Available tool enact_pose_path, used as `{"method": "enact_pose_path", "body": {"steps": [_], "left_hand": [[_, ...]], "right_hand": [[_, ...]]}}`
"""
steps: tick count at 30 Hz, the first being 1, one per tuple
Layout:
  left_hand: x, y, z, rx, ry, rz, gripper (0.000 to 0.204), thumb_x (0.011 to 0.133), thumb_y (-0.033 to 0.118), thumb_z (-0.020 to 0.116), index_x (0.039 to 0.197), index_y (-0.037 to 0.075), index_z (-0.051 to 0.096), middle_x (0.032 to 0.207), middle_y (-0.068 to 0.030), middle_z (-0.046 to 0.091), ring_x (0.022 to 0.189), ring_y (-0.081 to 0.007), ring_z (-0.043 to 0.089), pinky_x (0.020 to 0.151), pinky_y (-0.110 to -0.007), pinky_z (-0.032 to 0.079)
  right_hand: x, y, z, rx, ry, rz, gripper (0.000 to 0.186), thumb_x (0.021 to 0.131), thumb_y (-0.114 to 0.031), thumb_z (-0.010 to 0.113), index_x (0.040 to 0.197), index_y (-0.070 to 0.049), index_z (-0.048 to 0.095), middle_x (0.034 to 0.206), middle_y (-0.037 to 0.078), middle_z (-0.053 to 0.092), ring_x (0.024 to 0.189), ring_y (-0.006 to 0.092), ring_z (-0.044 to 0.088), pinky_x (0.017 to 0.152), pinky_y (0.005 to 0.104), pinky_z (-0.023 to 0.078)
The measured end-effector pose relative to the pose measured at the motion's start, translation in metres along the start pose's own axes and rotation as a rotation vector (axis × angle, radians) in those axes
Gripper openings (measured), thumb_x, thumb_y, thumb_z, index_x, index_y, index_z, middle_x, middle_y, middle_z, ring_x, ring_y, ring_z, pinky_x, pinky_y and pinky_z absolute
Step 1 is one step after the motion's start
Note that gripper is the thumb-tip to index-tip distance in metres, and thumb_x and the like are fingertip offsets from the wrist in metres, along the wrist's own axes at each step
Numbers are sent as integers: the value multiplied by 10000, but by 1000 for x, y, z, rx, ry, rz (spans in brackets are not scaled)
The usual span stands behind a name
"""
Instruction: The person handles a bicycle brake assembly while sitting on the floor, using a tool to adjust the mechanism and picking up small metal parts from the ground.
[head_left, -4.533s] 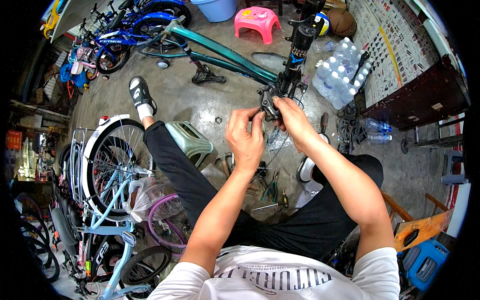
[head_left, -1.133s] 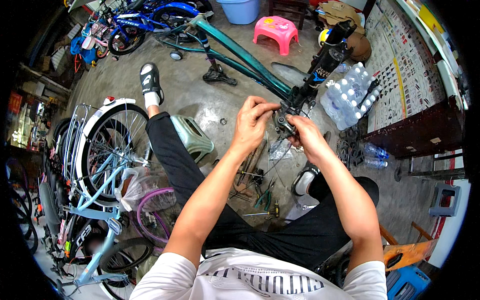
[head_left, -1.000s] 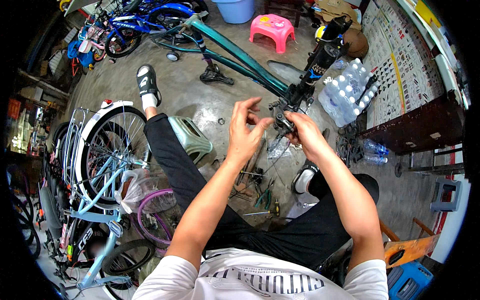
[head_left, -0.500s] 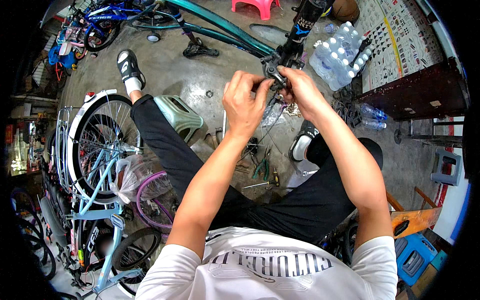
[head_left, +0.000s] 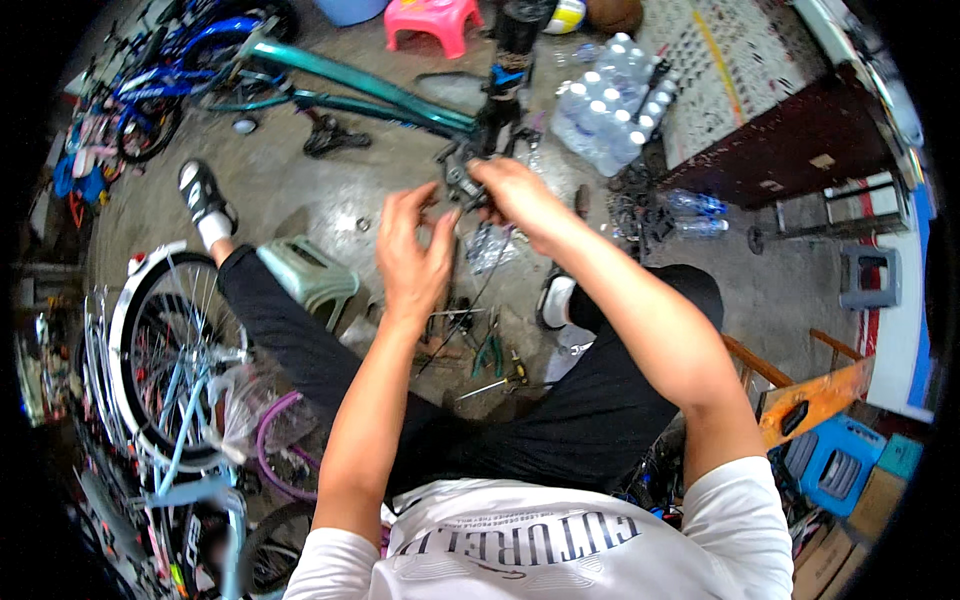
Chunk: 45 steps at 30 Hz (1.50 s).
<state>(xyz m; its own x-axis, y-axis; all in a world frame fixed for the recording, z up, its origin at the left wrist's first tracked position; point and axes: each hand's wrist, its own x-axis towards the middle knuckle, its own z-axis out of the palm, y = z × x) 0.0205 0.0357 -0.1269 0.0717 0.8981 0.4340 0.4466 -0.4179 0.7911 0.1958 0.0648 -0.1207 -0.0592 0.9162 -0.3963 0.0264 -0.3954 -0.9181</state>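
A teal bicycle frame (head_left: 360, 85) stands ahead of me, its black fork (head_left: 512, 50) pointing away from me. At its near end is a dark metal bicycle part (head_left: 460, 180), too small to name exactly. My right hand (head_left: 517, 197) is closed on the right side of this part, with some fingertips hidden behind it. Just left of it, my left hand (head_left: 412, 250) has its fingers spread, the thumb near the part's lower edge and nothing visible in the grasp. A thin dark cable (head_left: 487, 285) hangs below the part toward the floor.
Between my legs lie green-handled pliers (head_left: 488, 355), a screwdriver (head_left: 517, 368) and other tools. A pale green stool (head_left: 315, 275) stands by my left leg. Bundled water bottles (head_left: 610, 105) are at the far right. A light blue bicycle (head_left: 185, 400) is on the left.
My left hand has drawn back from the metal part and its fingers have spread. The right hand still holds the part. The whole view has shifted, so the scene sits further left.
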Motion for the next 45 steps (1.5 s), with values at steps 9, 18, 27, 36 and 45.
{"method": "enact_pose_path", "body": {"steps": [9,18,27,36,45], "left_hand": [[-94,-59,5,-7,-224,-426,203,984,133,686,1132,-4,708,921,-75,700,764,-120,633,701,-285,518],[-149,-124,22,-54,-346,-706,236,974,204,689,1095,8,737,913,-114,749,774,-170,708,718,-325,546],[-145,-139,29,77,-383,-676,244,967,228,676,1083,20,730,930,-152,740,824,-251,718,768,-377,549],[-128,-204,-32,-262,310,-1044,235,992,139,642,1146,-34,676,910,-68,710,734,-133,659,653,-277,498],[-160,-223,-20,-374,377,-1199,109,998,146,638,1025,42,625,881,-39,673,692,-118,617,574,-247,458]], "right_hand": [[-50,42,-20,-1372,-357,-342,337,939,-299,605,997,23,687,882,211,748,825,417,732,740,512,590],[-75,96,-40,-1406,-837,25,360,936,-367,643,1066,-52,760,1038,182,760,1018,384,715,874,487,564],[-72,132,-111,-1373,-607,241,390,954,-389,624,1075,-30,718,1039,232,737,999,431,702,853,536,555],[-112,138,-117,-1306,-542,152,285,925,-302,674,1032,-38,664,880,228,714,891,447,681,790,563,515],[-126,118,-95,-1293,-539,31,289,928,-301,671,1073,-51,653,831,214,704,853,438,680,764,554,510]]}}
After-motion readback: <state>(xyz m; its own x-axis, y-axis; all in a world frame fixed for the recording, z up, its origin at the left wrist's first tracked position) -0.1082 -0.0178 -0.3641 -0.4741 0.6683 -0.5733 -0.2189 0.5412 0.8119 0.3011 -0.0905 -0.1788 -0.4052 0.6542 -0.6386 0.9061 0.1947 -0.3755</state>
